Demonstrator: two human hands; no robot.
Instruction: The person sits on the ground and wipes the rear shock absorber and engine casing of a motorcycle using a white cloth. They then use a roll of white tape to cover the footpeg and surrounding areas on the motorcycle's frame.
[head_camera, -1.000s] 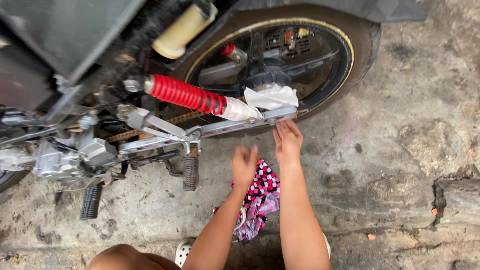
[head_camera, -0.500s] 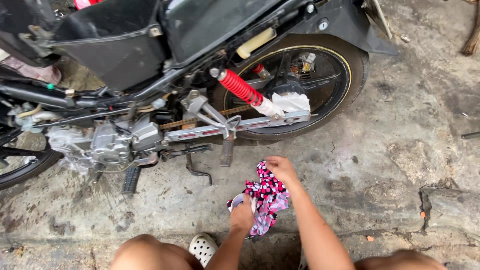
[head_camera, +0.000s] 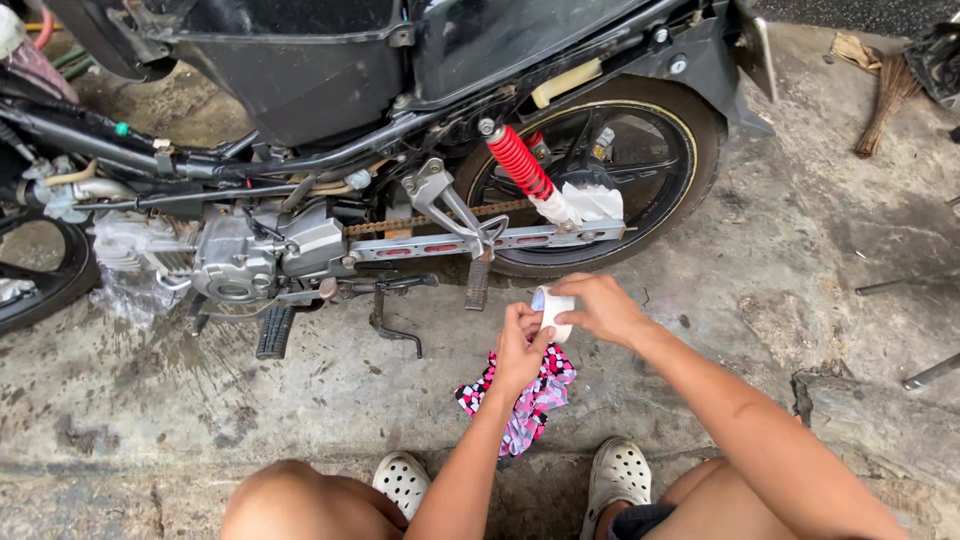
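In the head view, a small white container (head_camera: 553, 310) is gripped between 2 closed hands, the left hand (head_camera: 520, 350) and right hand (head_camera: 600, 308); its contents are hidden. Beneath them a patterned cloth (head_camera: 525, 395) is partly covered.

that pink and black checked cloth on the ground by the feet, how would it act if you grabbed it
The checked cloth lies crumpled in soft folds on the concrete floor, so it would probably hang limp and floppy from one corner. It looks thin, so likely light for its size. Being flat and bunched, it should not roll or tip, though a push might just drag and bunch it further.
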